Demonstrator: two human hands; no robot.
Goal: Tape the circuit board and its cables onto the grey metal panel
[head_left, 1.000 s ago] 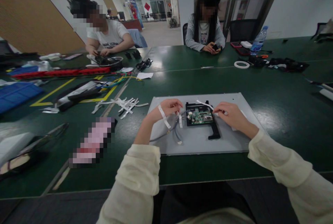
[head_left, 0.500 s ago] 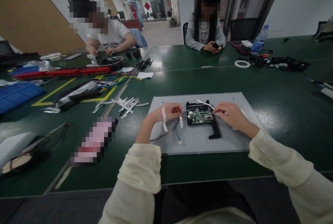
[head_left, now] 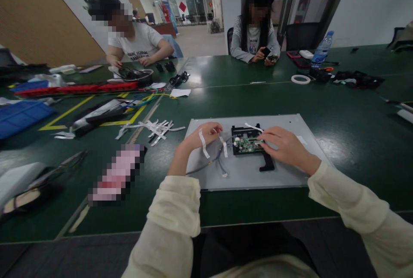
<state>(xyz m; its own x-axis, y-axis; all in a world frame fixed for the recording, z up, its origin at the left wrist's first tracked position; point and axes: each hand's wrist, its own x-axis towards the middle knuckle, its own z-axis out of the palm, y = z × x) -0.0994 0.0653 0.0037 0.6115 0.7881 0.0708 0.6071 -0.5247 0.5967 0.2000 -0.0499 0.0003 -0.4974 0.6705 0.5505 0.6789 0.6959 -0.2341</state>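
A grey metal panel (head_left: 284, 174) lies flat on the green table in front of me. A green circuit board (head_left: 247, 144) in a black bracket sits near its middle. My left hand (head_left: 200, 136) is closed in a pinch on a bundle of thin wires (head_left: 217, 159) beside the board's left edge; strips of white tape (head_left: 203, 143) stick to the hand and wires. My right hand (head_left: 284, 146) rests on the board's right side with its fingers curled at a white tape strip (head_left: 253, 127).
A pile of white tape strips (head_left: 155, 128) lies left of the panel. Two seated people work across the table. A tape roll (head_left: 298, 79), water bottle (head_left: 320, 51), cables, a red bar (head_left: 77, 89) and a blue tray (head_left: 19, 116) lie around.
My right hand slid left onto the board's right edge. My left hand shifted a little up and left with the wires.
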